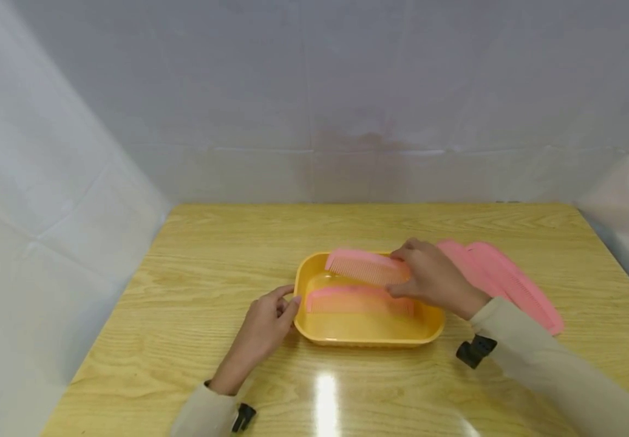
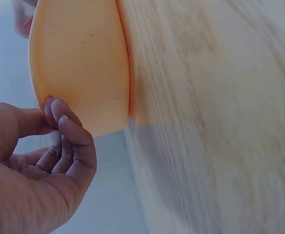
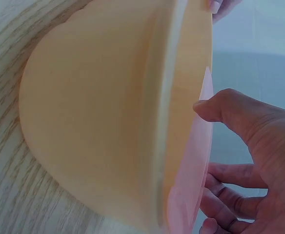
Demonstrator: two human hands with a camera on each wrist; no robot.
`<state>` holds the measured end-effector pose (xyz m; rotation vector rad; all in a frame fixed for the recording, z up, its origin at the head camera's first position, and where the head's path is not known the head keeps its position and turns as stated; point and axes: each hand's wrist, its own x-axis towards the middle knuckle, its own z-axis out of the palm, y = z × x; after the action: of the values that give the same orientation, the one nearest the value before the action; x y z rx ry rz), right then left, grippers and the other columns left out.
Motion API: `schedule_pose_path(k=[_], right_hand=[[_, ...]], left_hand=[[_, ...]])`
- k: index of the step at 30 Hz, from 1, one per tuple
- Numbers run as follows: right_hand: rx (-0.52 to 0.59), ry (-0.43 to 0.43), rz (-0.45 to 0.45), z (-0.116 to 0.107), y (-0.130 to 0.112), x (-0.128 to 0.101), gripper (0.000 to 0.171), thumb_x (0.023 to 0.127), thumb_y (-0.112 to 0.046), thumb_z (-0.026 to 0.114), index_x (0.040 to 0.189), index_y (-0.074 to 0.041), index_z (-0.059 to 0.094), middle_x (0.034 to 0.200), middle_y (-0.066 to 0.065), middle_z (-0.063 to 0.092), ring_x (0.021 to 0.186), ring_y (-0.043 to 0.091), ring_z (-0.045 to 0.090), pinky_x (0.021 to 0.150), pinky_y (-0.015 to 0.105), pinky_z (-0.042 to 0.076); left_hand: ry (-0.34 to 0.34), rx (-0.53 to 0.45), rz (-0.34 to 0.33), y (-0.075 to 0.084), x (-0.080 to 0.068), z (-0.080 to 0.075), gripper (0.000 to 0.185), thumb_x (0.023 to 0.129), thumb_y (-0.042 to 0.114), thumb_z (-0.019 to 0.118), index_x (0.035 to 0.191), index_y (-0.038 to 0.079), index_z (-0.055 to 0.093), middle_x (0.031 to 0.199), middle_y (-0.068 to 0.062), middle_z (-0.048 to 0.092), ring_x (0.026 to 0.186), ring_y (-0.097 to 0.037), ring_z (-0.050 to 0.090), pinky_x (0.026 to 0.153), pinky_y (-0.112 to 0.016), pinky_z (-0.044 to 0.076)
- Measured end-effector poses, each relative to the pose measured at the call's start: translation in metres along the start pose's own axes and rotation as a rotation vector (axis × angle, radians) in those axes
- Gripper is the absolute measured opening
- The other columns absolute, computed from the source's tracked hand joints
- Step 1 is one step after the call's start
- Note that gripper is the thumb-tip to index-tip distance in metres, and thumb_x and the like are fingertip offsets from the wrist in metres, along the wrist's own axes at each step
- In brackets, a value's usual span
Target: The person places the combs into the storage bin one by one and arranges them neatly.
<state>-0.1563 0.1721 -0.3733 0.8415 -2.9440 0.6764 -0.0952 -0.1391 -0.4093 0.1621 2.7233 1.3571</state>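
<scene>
**Comb over the yellow tub, left hand steadying the rim**

Head view has the right hand [image 1: 433,280] over the tub's right side, fingers and thumb pinched on the right end of a pink comb [image 1: 366,267]. That comb hangs above the back half of the yellow tub [image 1: 366,335], propped near the far rim, its long axis running left to right and its teeth pointing toward the person. A grip at one end leaves the rest of the comb clear to hang over the tub, which I judge is why it is held there.

Down inside, a second pink comb [image 1: 358,300] lies flat on the tub floor, also lying left to right, parallel to the held one and nearer the person.

Over on the other side, the left hand [image 1: 268,321] meets the tub's left rim, fingertips and thumb closed on its edge. The left wrist view confirms it: fingertips [image 2: 59,113] pressed on the lip of the orange-yellow wall. That looks like bracing, so the light tub does not slide.

Further out, to the right of the tub, more pink combs [image 1: 506,285] lie overlapped on the wooden tabletop [image 1: 194,285], slanting away to the right, well clear of the left hand. The right sleeve [image 1: 544,364] crosses just in front of them.
</scene>
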Motion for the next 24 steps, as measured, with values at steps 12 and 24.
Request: schedule_pose_path(k=[12, 24], right_hand=[[0.022, -0.079, -0.021, 0.013, -0.008, 0.006, 0.059, 0.079, -0.028, 0.088, 0.121, 0.008, 0.068, 0.107, 0.015, 0.062, 0.093, 0.028, 0.058, 0.081, 0.044, 0.052], [-0.013, -0.121, -0.064, 0.030, -0.011, 0.011, 0.057, 0.079, -0.031, 0.088, 0.119, 0.006, 0.070, 0.111, 0.016, 0.065, 0.098, 0.030, 0.061, 0.088, 0.046, 0.052]], left_hand=[[0.004, -0.001, -0.013, 0.001, 0.000, 0.000, 0.039, 0.105, 0.018, 0.056, 0.138, -0.004, 0.058, 0.069, 0.002, 0.060, 0.055, -0.014, 0.053, 0.045, -0.024, 0.039], [0.003, -0.002, -0.013, 0.001, 0.000, 0.001, 0.039, 0.105, 0.017, 0.057, 0.138, -0.005, 0.058, 0.068, 0.002, 0.060, 0.055, -0.014, 0.054, 0.045, -0.024, 0.039]])
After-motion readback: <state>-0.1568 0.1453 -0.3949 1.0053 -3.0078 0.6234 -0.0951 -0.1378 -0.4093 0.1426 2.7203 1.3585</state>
